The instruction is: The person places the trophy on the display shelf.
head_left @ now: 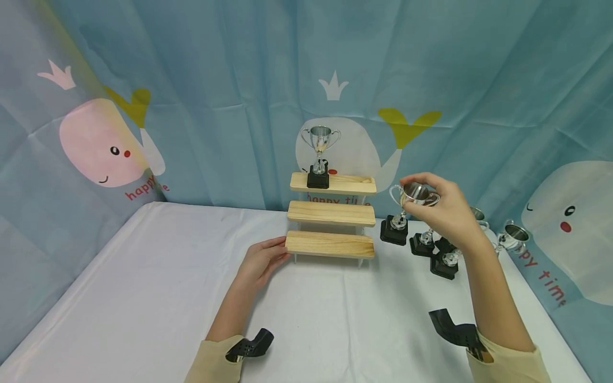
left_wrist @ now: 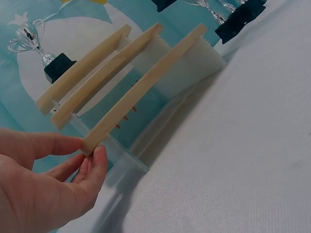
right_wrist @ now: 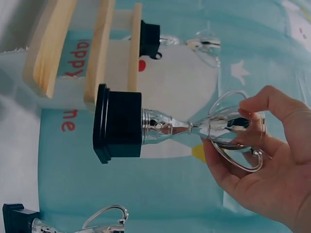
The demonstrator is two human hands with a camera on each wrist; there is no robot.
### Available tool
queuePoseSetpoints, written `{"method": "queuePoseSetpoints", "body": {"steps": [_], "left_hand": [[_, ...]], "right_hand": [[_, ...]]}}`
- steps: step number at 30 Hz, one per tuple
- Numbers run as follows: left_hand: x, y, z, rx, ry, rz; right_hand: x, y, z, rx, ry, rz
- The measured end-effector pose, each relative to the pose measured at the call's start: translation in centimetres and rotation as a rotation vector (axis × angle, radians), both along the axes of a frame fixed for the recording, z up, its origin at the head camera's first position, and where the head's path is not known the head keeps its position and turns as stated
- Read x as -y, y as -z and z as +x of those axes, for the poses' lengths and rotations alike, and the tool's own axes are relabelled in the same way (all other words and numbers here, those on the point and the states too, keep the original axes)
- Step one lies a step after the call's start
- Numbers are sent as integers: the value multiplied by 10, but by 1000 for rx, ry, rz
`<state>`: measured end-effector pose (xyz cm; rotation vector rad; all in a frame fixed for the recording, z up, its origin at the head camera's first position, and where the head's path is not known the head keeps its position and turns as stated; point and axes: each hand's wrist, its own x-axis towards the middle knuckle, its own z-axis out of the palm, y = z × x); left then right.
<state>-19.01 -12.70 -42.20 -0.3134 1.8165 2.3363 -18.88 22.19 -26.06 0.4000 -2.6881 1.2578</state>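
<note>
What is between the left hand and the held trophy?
The wooden shelf, as the head view shows: the left hand pinches its lowest board, and the held trophy is beyond the other end.

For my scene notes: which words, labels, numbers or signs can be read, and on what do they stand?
"happy … e": left, on the blue curtain, broken by a fold.
"happy time": middle, same curtain, partly behind the wooden shelf.
"py time": right, same curtain, start hidden.
No readable text on the trophies.
</note>
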Motion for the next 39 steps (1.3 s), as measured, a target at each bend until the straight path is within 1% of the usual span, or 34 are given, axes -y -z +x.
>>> {"method": "queuePoseSetpoints", "body": {"steps": [11,16,23,30,34,39], "left_hand": [[0,1,-1,4,-6,9],[0,1,-1,4,-5,10],[1,2,-1,2,2,8],[1,2,-2,13,-8,-2],[1,1,-1,7,1,2],[0,-1,1,10,-3,7]], "right_hand": [[6,-13,-10,31,-26,-35],[7,-17,-13,52,-50,-30],[11,-21,-20,51,-93,-30],[13,-25,-28,56,-120,-34],[16,-28,-31,49,-123,-24],[19,-33,-34,42,-124,-3]]}}
